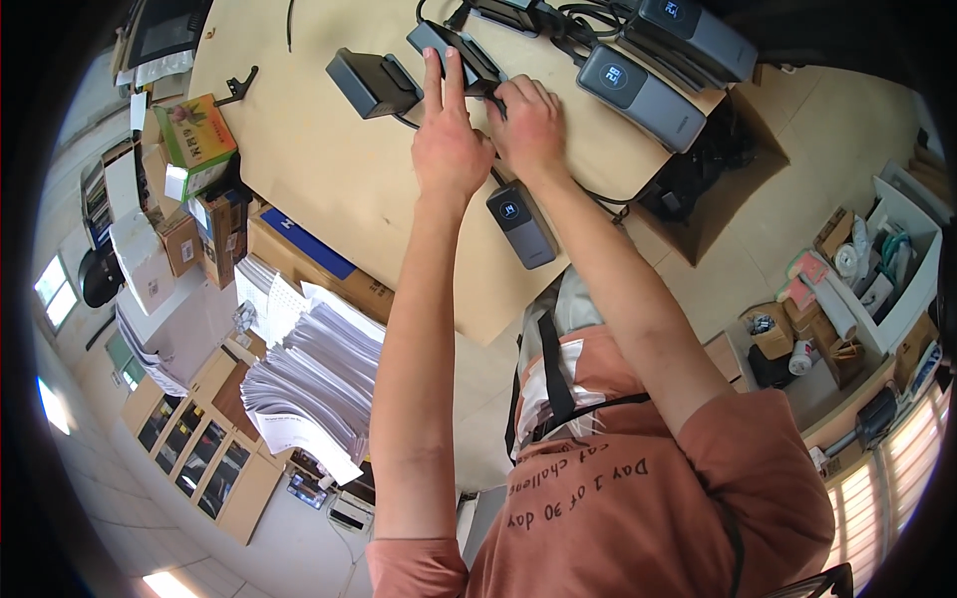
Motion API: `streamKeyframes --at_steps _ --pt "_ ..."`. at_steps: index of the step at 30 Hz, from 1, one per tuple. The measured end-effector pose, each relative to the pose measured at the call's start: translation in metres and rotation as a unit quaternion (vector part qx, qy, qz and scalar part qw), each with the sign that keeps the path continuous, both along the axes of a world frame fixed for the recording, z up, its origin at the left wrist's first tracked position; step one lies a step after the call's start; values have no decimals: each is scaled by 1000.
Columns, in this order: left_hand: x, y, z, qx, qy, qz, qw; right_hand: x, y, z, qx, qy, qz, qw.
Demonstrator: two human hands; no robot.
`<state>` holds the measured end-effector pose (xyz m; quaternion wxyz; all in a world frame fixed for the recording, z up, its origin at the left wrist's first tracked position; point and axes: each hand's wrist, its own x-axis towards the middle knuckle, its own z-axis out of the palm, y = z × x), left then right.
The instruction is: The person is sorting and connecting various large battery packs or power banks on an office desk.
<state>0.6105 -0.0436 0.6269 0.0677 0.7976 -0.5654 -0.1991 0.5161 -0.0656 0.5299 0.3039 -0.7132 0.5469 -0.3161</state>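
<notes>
Pale table [329, 179], tiled floor [783, 164], stacked papers [314, 374], left hand [452, 149] over dark device [477, 62]

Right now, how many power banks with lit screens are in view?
3: a small power bank below the right hand in the picture; a larger power bank to that hand's right; another power bank beyond, cut by the top edge. Others may be hidden.
</notes>
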Motion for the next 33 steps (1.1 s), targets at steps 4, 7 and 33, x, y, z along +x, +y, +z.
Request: streamKeyframes --at_steps 4,7,33 --pt "-3 0 0 -10 -12 6 1000 6 1 3 -11 5 -22 1000" --pt "-4 -2 7 11 -25 -2 1000 0 -2 13 28 14 -6 999" --pt "42 210 -150 -197 -147 149 958 -525 164 -407 422 121 -71 896"
